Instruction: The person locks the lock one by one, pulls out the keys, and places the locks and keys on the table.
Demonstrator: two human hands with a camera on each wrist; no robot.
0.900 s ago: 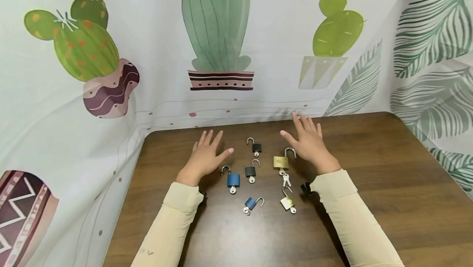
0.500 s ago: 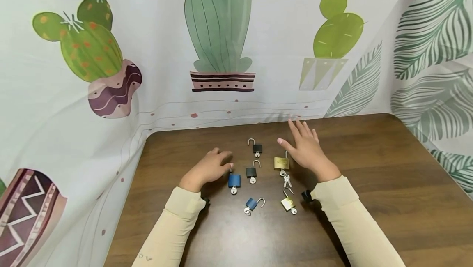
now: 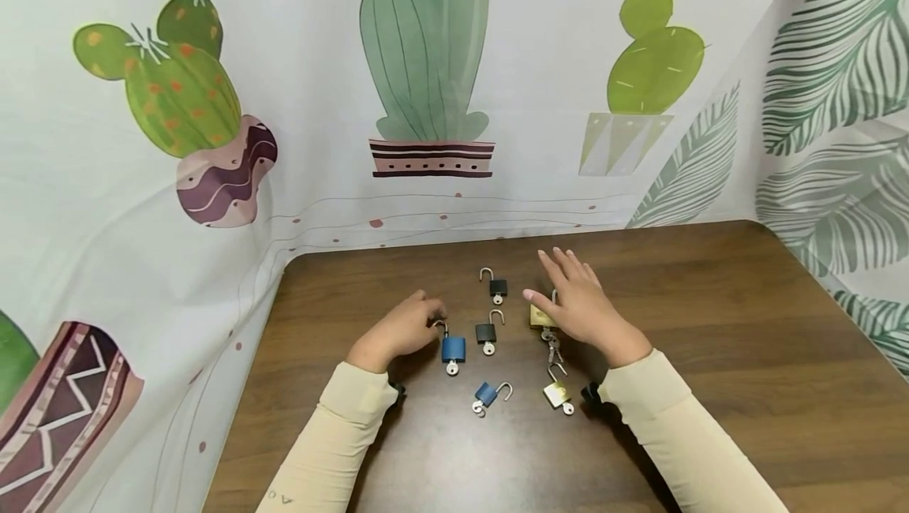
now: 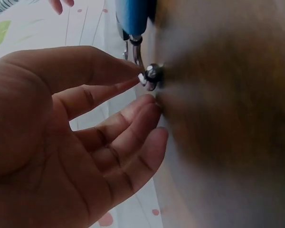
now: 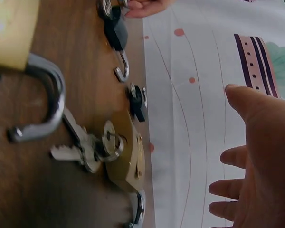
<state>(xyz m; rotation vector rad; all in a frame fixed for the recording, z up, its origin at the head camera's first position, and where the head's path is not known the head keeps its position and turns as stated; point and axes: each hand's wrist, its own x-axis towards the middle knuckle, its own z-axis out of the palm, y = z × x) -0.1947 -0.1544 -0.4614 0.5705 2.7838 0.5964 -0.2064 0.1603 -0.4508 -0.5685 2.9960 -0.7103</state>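
My left hand [image 3: 405,330] is at the larger blue padlock [image 3: 453,350], thumb and forefinger pinching its raised shackle [image 4: 137,54]. A key sits in that padlock. The other fingers of this hand are loosely bent in the left wrist view. My right hand [image 3: 584,304] hovers with spread, straight fingers by the large brass padlock [image 3: 541,316] and partly covers it. A small bunch of keys [image 5: 88,149] hangs from this padlock's keyhole. In the right wrist view the smaller brass padlock [image 5: 12,33] looms close, its shackle swung out.
Two black padlocks [image 3: 486,333] lie between the hands, one behind the other, with keys in them. Nearer the front is a smaller blue padlock [image 3: 486,395], also unlocked with a key. The brown wooden table [image 3: 746,323] meets a cactus-printed cloth [image 3: 319,102] at the back.
My left hand has come down from above the table to the larger blue padlock's shackle, its fingers bending in. My right hand has drifted slightly toward me, over the large brass padlock.
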